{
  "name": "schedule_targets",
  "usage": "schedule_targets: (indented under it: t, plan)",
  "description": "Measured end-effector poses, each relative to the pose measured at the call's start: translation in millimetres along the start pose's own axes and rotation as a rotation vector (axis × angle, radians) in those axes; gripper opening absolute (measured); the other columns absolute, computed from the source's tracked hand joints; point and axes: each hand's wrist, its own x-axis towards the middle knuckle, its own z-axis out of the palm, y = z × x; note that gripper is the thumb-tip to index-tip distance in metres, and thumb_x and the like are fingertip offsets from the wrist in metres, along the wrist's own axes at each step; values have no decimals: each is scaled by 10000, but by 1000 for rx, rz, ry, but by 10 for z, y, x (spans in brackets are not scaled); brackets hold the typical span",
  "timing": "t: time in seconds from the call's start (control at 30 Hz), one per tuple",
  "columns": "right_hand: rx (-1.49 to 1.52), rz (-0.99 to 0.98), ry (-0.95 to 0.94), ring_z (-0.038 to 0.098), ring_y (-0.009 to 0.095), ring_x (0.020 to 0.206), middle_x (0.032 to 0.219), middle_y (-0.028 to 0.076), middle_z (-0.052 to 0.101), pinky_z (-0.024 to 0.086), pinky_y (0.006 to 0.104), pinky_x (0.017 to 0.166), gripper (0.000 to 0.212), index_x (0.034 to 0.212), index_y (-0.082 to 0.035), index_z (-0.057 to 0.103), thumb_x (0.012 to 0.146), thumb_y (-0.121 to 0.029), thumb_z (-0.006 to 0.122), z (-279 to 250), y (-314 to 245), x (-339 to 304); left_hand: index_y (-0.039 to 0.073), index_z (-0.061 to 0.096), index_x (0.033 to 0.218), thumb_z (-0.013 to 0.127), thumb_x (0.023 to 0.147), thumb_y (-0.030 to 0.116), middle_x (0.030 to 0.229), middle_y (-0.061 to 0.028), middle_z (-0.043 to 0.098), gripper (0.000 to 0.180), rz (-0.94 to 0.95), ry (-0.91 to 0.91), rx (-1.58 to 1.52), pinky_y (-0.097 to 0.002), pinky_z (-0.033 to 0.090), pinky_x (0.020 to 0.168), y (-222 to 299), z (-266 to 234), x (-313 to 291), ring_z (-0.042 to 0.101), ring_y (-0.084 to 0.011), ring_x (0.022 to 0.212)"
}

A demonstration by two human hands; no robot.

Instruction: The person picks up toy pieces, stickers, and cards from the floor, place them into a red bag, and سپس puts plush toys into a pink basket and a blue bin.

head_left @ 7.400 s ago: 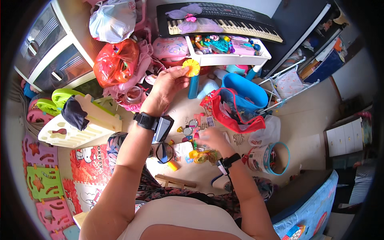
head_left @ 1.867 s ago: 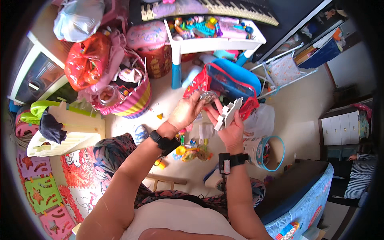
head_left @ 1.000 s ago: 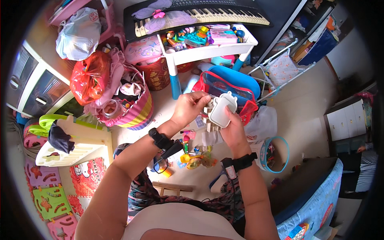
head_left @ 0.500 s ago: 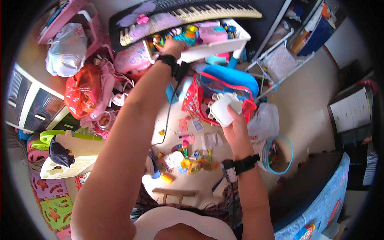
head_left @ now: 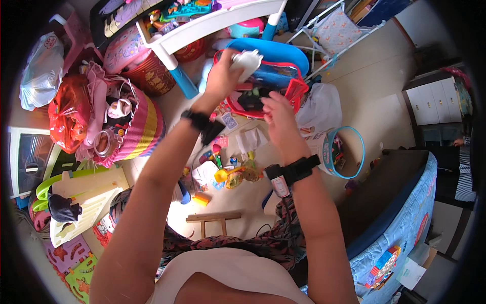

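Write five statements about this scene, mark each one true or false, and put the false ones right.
1. The left hand holds a white toy. True.
2. The right hand is pressing the keyboard. False: the right hand is at the near side of the red-trimmed bag.
3. The blue tub stands beyond the red-trimmed bag. True.
4. The orange block lies inside the bucket. False: the orange block is on the floor, outside the bucket.
5. The bucket is to the person's right of the orange block. True.
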Motion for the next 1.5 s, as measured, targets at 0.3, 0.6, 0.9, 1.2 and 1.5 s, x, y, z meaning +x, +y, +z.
schedule_targets:
  t: [0.3, 0.6, 0.9, 1.2, 1.5]
  plan:
    - [426, 46, 38, 556, 159, 850, 960, 46, 577, 432, 286, 761, 336, 1138, -60, 523, 821, -95, 629, -361, -164, 241, 79, 623, 1071, 669, 811, 191, 895, -152, 669, 287, 240, 90, 185, -363, 525, 712, -504, 12, 313, 662, -286, 800]
    - [472, 458, -69, 599, 179, 856, 1027, 59, 608, 494, 303, 745, 219, 1105, -75, 543, 893, -127, 562, -501, 743, 7, 42, 664, 918, 658, 746, 143, 864, -163, 650, 200, -384, 68, 240, -429, 506, 720, -2567, 520, -1872, 629, -318, 803]
    - [429, 734, 116, 589, 190, 834, 1004, 69, 610, 501, 315, 737, 180, 1059, -61, 570, 892, -126, 579, -447, 1944, 292, 151, 666, 842, 554, 773, 143, 977, -7, 619, 132, 537, -418, 656, -342, 454, 841, -3010, 1407, -1093, 556, -189, 1001]
    - [478, 620, 135, 584, 182, 893, 1004, 73, 614, 482, 311, 793, 233, 1078, -54, 573, 864, -125, 633, -250, 2630, 421, 132, 680, 789, 589, 747, 124, 972, -24, 622, 100, 484, -396, 527, -337, 451, 832, -2895, 1153, -956, 567, -193, 969]
    - [-65, 179, -91, 576, 166, 1024, 1178, 96, 587, 459, 293, 876, 447, 1205, 14, 520, 884, -272, 641, 13, 2634, 473, 26, 684, 956, 664, 850, 117, 828, -12, 674, 141, -689, -135, -691, -237, 490, 662, -1926, 855, -2062, 595, -69, 738]
